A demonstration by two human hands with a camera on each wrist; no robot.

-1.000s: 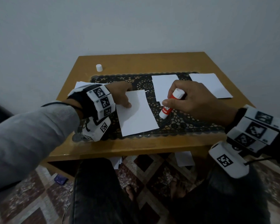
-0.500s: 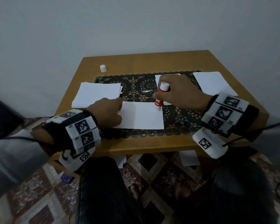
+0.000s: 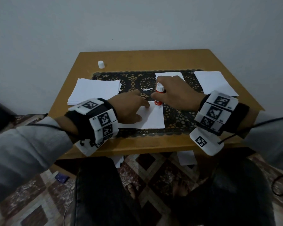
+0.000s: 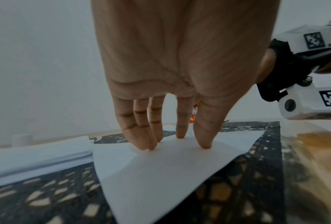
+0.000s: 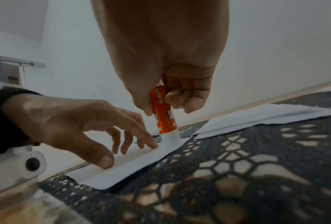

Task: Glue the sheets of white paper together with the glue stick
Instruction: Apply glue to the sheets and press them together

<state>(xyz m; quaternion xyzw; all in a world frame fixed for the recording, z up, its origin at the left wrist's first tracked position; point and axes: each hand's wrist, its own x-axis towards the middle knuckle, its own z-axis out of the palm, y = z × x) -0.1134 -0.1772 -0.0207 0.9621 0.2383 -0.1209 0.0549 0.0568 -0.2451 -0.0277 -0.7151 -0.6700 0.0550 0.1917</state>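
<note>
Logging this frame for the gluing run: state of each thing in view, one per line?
glue stick: uncapped, upright, tip down on the sheet's far right corner
sheet: flat on the lace mat, pinned by fingertips
left hand: fingertips pressing the sheet
right hand: gripping the glue stick
cap: off, standing on the table's far left
paper stack: lying flat at left, untouched
lace mat: flat on the table

You are working in dim, cool, even light with no hard shadows; the head view is underexposed, darkest toward 6 o'clock. Only a faint sheen lies on the table (image 3: 137, 145) edge. Both wrist views bulge strongly at the rims, and the lace mat (image 5: 256, 174) smears out of focus toward 5 o'clock. The nearest paper sheet (image 4: 161, 174) looks soft and greyish.
</note>
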